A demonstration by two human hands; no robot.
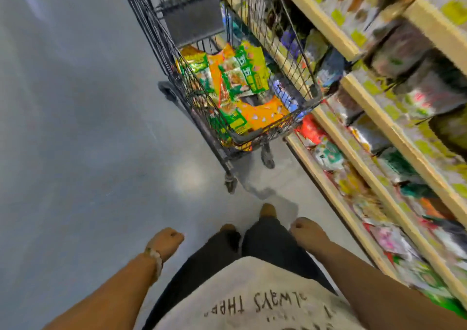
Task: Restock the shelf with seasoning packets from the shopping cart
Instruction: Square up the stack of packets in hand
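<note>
A dark wire shopping cart [255, 135] stands ahead of me, close against the shelf. Inside it lies a heap of orange, yellow and green seasoning packets [235, 82]. The wooden shelf [369, 117] runs along the right, its tiers packed with blurred packets. My left hand [166, 241] hangs at my side with a beaded bracelet on the wrist, fingers loosely curled and holding nothing. My right hand [307, 231] hangs low beside my leg, also loosely curled with nothing in it. Both hands are well short of the cart.
Grey polished floor [75, 127] spreads to the left of the cart. My dark trousers and shoes [267, 211] show between my hands, just behind the cart's front wheels [231, 183]. The whole view is blurred by motion.
</note>
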